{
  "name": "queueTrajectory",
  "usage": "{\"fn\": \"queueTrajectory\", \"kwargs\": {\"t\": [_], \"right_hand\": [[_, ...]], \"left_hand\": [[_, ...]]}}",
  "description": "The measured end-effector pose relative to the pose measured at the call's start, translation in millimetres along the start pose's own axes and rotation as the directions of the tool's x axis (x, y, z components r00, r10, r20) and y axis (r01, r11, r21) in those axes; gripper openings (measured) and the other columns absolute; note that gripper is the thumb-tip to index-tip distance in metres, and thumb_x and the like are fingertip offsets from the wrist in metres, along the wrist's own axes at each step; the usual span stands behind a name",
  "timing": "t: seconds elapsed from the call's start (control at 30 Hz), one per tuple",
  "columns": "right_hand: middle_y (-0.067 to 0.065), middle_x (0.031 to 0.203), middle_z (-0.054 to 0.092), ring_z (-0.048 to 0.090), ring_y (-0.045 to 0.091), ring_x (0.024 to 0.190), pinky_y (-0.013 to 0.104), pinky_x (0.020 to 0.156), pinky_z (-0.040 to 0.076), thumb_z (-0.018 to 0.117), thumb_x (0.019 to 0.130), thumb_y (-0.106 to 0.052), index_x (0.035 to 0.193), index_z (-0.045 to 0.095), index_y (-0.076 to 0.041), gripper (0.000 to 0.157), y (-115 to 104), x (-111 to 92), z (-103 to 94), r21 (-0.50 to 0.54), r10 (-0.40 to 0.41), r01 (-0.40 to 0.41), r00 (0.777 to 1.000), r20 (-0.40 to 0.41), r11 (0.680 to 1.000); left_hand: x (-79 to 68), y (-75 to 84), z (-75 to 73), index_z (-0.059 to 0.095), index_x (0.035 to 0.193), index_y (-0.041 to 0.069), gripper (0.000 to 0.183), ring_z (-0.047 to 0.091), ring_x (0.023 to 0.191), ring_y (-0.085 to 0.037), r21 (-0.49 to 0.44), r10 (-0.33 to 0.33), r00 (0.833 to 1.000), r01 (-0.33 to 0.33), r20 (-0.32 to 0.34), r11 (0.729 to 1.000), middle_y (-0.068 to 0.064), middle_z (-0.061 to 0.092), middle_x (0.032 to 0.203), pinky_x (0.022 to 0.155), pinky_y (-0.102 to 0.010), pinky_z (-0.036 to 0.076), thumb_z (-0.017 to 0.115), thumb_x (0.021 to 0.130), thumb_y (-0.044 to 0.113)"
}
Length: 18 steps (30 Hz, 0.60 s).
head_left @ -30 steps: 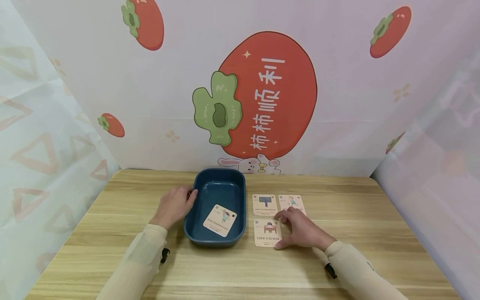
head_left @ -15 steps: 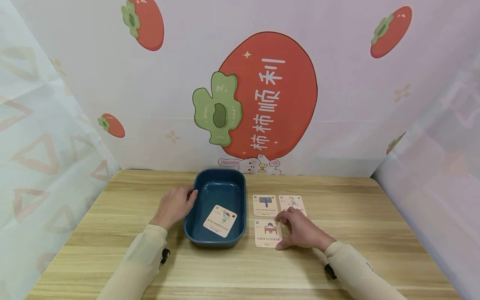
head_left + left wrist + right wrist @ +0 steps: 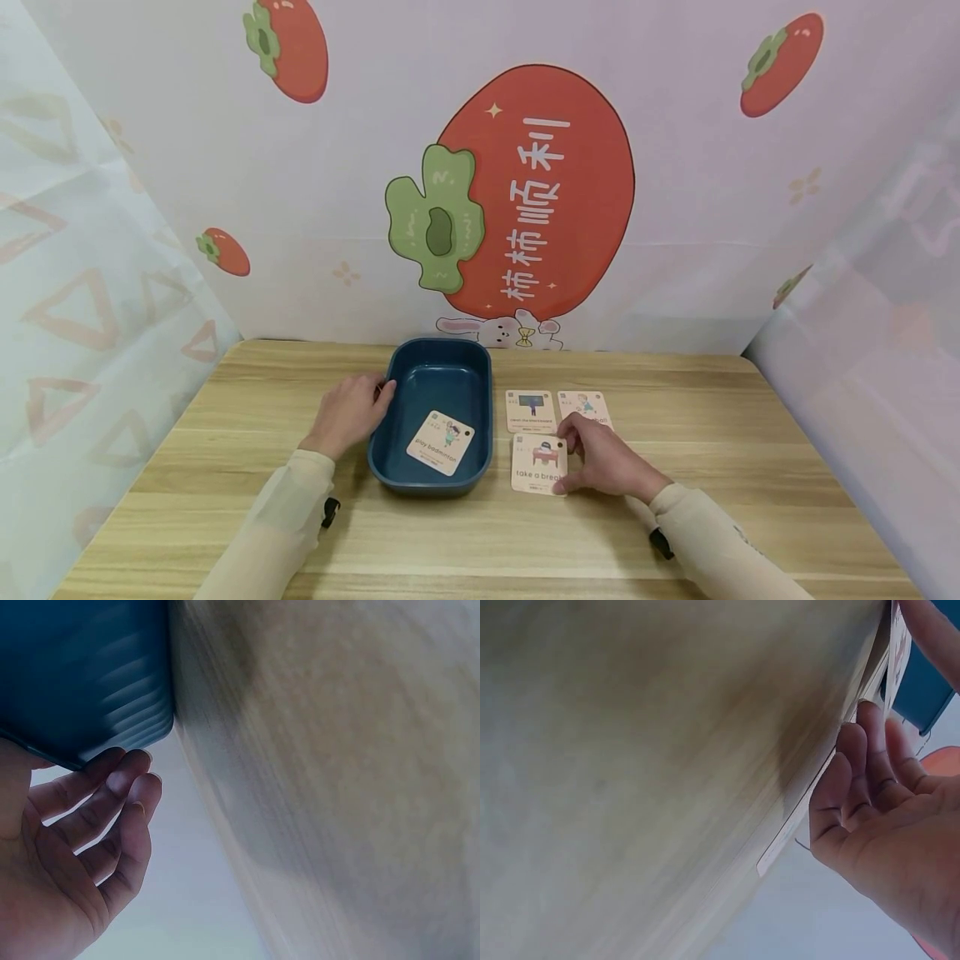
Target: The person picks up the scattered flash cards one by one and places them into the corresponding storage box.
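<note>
A deep blue rectangular tray with rounded corners stands left of centre on the table. My left hand holds its left rim, the thumb over the edge and the fingers along the outer wall, as the left wrist view shows on the tray side. To the right, my right hand pinches the "take a break" card by its right edge. Seen from the right wrist, that card is tilted up off the table between thumb and fingers. A "play badminton" card lies inside the tray.
Behind the held card lie two more picture cards: one with a blackboard, and one with a ball player, partly covered by my right hand. The wooden table ends at a printed cloth backdrop.
My right hand has drawn its fingers in and raised the "take a break" card slightly, shifting it a little right. The left hand and the tray stay where they were.
</note>
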State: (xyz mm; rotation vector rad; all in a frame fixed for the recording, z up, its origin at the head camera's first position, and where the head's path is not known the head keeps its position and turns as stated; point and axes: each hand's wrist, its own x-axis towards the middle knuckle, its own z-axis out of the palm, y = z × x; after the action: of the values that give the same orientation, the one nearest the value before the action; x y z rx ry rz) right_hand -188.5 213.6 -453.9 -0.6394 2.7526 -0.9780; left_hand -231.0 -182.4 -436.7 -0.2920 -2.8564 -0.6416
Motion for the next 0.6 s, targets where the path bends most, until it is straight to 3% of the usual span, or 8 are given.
{"fn": "queueTrajectory", "kwargs": {"t": [0.6], "right_hand": [[0.003, 0.084, 0.056, 0.05, 0.019, 0.075, 0.026, 0.067, 0.042, 0.095, 0.069, -0.015, 0.113, 0.055, -0.005, 0.061, 1.7, -0.2, -2.4, 0.061, -0.009, 0.01, 1.0, -0.015, 0.998]], "left_hand": [[0.1, -0.9, 1.5, 0.069, 0.089, 0.006, 0.03, 0.053, 0.06, -0.018, 0.006, -0.001, 1.0, 0.001, 0.001, 1.0, -0.001, 0.058, 0.068, 0.054, -0.034, 0.043, 0.056, 0.103, 0.028]]}}
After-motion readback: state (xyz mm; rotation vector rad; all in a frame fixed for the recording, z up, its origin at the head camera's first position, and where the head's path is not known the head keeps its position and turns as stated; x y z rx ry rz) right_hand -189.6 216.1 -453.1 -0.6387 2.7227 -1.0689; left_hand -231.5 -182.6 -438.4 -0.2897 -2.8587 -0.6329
